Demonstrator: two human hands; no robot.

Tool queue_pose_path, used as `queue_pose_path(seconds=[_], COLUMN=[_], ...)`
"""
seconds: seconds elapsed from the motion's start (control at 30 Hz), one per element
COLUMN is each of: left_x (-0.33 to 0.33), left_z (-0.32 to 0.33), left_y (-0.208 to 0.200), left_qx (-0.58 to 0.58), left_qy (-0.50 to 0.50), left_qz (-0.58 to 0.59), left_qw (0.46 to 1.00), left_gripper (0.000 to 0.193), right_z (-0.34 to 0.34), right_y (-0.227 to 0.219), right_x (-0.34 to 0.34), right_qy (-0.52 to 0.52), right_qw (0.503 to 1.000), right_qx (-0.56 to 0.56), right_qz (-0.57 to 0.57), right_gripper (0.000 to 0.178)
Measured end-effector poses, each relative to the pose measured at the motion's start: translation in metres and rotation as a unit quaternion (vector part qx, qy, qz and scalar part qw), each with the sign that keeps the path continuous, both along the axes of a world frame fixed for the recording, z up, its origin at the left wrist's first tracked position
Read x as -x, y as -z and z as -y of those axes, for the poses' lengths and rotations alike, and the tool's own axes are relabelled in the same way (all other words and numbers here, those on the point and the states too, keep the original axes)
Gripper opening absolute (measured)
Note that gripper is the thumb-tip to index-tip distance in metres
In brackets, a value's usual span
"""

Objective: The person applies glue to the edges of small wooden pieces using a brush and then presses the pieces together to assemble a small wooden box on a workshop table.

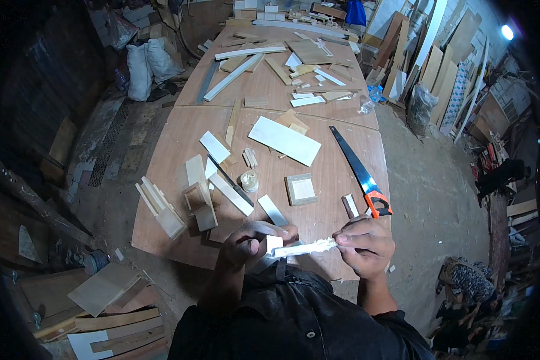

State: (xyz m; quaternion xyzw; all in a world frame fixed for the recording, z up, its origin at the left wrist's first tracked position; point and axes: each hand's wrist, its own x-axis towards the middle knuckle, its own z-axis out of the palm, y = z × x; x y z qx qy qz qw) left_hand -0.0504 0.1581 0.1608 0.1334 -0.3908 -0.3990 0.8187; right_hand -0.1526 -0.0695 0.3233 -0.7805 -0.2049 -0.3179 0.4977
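Observation:
Close in front of my body, my left hand (247, 242) is closed around a small white-faced block (274, 243). A narrow white strip with a ragged, lumpy edge (306, 248) stretches from that block to my right hand (366, 245). My right thumb and fingers pinch the strip's right end. Whether strip and block are one piece, I cannot tell. Just beyond my hands, a white board piece (272, 210) lies on the wooden table (342, 240). A small square wooden frame with a white panel (301, 189) rests farther out.
A handsaw with an orange handle (360, 171) lies at the table's right. Left of centre are a small jar (249, 180), a dark slim tool (231, 182) and several wood offcuts (162, 207). A large white board (285, 140) lies beyond; planks lean on the right wall.

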Motion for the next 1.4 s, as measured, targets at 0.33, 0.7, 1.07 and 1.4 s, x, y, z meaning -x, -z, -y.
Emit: queue_pose_path(seconds=[0.33,0.7,1.07,1.4], left_x=[0.001,0.009,0.006,0.012], left_z=[0.014,0.016,0.004,0.01], left_y=[-0.033,-0.031,0.009,-0.007], left_qx=[-0.001,0.014,-0.065,-0.043], left_qy=[0.051,-0.023,-0.075,-0.087], left_qz=[-0.096,-0.105,-0.062,-0.08], left_qw=[0.994,0.994,0.993,0.992], left_gripper=[0.052,0.052,0.06,0.054], right_z=[0.0,-0.007,-0.005,-0.009], right_y=[0.003,0.0,0.003,0.002], right_x=[0.007,0.0,0.005,0.005], right_qy=[0.018,0.061,0.077,0.084], right_qw=[0.998,0.994,0.995,0.989], right_qx=[0.026,0.06,-0.006,0.087], right_qz=[0.055,0.072,0.058,0.089], right_gripper=[0.024,0.025,0.024,0.024])
